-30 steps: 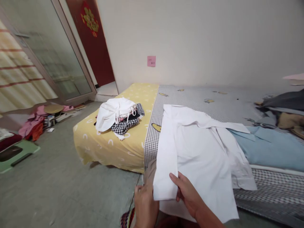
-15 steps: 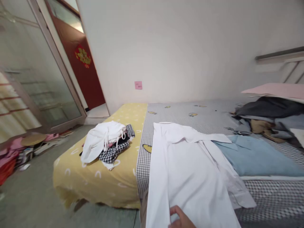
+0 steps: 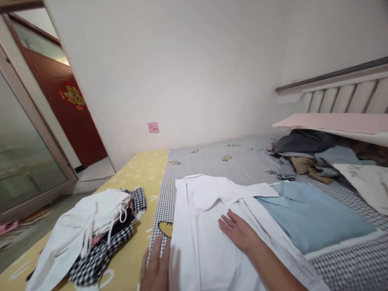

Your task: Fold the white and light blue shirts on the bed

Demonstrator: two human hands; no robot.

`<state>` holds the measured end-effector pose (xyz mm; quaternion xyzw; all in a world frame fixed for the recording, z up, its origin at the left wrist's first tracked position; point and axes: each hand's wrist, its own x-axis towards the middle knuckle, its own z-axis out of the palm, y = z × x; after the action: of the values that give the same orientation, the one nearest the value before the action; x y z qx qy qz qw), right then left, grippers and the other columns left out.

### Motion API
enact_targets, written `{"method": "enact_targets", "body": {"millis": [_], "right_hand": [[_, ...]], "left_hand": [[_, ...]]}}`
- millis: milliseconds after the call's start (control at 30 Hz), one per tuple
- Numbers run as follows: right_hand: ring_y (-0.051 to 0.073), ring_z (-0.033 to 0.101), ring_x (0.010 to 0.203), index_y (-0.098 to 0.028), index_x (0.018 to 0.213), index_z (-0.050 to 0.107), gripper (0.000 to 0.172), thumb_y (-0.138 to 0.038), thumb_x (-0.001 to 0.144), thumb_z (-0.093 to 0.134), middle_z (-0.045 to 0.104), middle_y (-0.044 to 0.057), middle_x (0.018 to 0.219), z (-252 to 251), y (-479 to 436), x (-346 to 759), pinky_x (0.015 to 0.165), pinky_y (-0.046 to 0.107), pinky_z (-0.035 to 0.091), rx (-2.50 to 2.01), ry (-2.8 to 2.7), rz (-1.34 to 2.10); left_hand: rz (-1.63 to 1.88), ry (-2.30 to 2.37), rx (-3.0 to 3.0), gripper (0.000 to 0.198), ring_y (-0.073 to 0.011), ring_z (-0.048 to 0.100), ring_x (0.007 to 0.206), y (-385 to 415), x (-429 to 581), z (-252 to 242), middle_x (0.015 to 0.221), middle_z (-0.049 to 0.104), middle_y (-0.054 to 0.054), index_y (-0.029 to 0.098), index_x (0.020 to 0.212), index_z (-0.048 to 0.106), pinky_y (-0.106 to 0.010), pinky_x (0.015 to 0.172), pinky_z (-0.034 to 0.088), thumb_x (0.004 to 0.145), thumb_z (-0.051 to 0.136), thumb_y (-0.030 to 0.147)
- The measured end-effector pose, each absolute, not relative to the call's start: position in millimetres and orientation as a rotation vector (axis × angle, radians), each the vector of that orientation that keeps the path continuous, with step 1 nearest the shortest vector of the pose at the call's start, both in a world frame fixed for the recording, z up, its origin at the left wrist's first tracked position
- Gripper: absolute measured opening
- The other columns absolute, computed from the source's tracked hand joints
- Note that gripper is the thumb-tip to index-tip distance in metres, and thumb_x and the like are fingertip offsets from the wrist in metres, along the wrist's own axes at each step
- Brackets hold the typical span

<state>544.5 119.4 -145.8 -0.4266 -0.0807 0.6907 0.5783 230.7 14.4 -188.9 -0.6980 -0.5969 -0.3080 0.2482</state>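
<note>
R hand (image 3: 239, 233) flat on white long-sleeve cotton shirt (image 3: 218, 246), fingers (image 3: 226, 222) slightly apart, no grip; L hand (image 3: 155, 264) against shirt's left edge, fingers (image 3: 156, 252) together, unclamped. Folded light-blue collared shirt (image 3: 309, 214) just past R knuckles.

Right hand: The person's right hand (image 3: 238, 232) lay open on a white shirt (image 3: 212, 250), fingers spread.
Left hand: The left hand (image 3: 155, 266) stood open at the shirt's left edge, above a grey checked bedsheet (image 3: 162, 226).
Beside the shirt: A folded light blue shirt (image 3: 309, 214) lay to the right, touching it.
Left of the hands: A pile of white and black-checked clothes (image 3: 87, 234) sat on a yellow bedsheet (image 3: 145, 173).
Far end: Dark clothes (image 3: 303, 141) lay under a pink board (image 3: 333, 123) by the headboard (image 3: 342, 97).
</note>
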Motion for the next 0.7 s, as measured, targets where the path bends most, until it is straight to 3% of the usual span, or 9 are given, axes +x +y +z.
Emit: {"method": "enact_targets", "body": {"millis": [67, 200, 367, 500, 600, 700], "right_hand": [[0.022, 0.067, 0.108, -0.025, 0.109, 0.053, 0.038, -0.044, 0.083, 0.072, 0.058, 0.011, 0.123, -146.9, 149.9, 546.0, 0.089, 0.036, 0.06, -0.974, -0.167, 1.603], [0.017, 0.064, 0.115, -0.028, 0.118, 0.046, 0.035, -0.05, 0.093, 0.057, 0.057, 0.009, 0.126, -156.8, 187.5, 539.6, 0.094, 0.034, 0.058, -0.904, -0.145, 1.58], [0.021, 0.066, 0.114, -0.029, 0.109, 0.053, 0.026, -0.051, 0.096, 0.048, 0.066, 0.006, 0.117, -168.7, 226.5, 537.2, 0.093, 0.044, 0.058, -0.845, -0.19, 1.519], [0.023, 0.068, 0.11, -0.025, 0.106, 0.057, 0.016, -0.033, 0.092, 0.056, 0.07, 0.007, 0.114, -166.7, 263.2, 557.6, 0.09, 0.045, 0.06, -0.956, -0.18, 1.338], [0.019, 0.067, 0.109, -0.029, 0.12, 0.055, 0.032, -0.024, 0.089, 0.057, 0.069, 0.004, 0.122, -174.4, 277.5, 580.9, 0.092, 0.04, 0.059, -0.951, -0.197, 1.174], [0.019, 0.069, 0.101, -0.03, 0.131, 0.05, 0.048, -0.025, 0.085, 0.062, 0.069, 0.003, 0.122, -199.6, 274.8, 598.8, 0.088, 0.038, 0.061, -0.987, -0.247, 0.995]], "left_hand": [[-0.663, -1.535, -2.039, 0.077, -0.0205, 0.036, 0.147, 66.9, 248.0, -179.6, 0.16, 0.038, -0.006, 0.028, 0.155, 0.031, -0.05, 0.122, 0.032, 0.084, 0.031, -0.003], [-0.485, -1.712, -2.121, 0.073, -0.0205, 0.037, 0.147, 161.1, 270.6, -169.2, 0.158, 0.04, -0.008, 0.019, 0.146, 0.048, -0.049, 0.122, 0.031, 0.08, 0.029, -0.007], [-0.475, -1.955, -2.103, 0.072, -0.0241, 0.031, 0.15, 199.2, 275.7, -192.9, 0.158, 0.041, -0.007, 0.024, 0.151, 0.039, -0.059, 0.123, 0.024, 0.084, 0.028, -0.002], [-0.518, -1.975, -2.149, 0.075, -0.0235, 0.028, 0.151, 200.1, 275.2, -213.3, 0.159, 0.041, -0.004, 0.032, 0.154, 0.028, -0.064, 0.122, 0.018, 0.087, 0.029, 0.0], [-0.545, -2.017, -2.128, 0.067, -0.0248, 0.032, 0.15, 200.8, 277.2, -213.8, 0.16, 0.039, -0.004, 0.034, 0.152, 0.035, -0.064, 0.121, 0.02, 0.091, 0.031, 0.007], [-0.587, -2.051, -2.109, 0.056, -0.026, 0.034, 0.148, 200.4, 281.4, -207.5, 0.159, 0.04, -0.004, 0.032, 0.149, 0.042, -0.063, 0.121, 0.024, 0.096, 0.032, 0.016]]}}
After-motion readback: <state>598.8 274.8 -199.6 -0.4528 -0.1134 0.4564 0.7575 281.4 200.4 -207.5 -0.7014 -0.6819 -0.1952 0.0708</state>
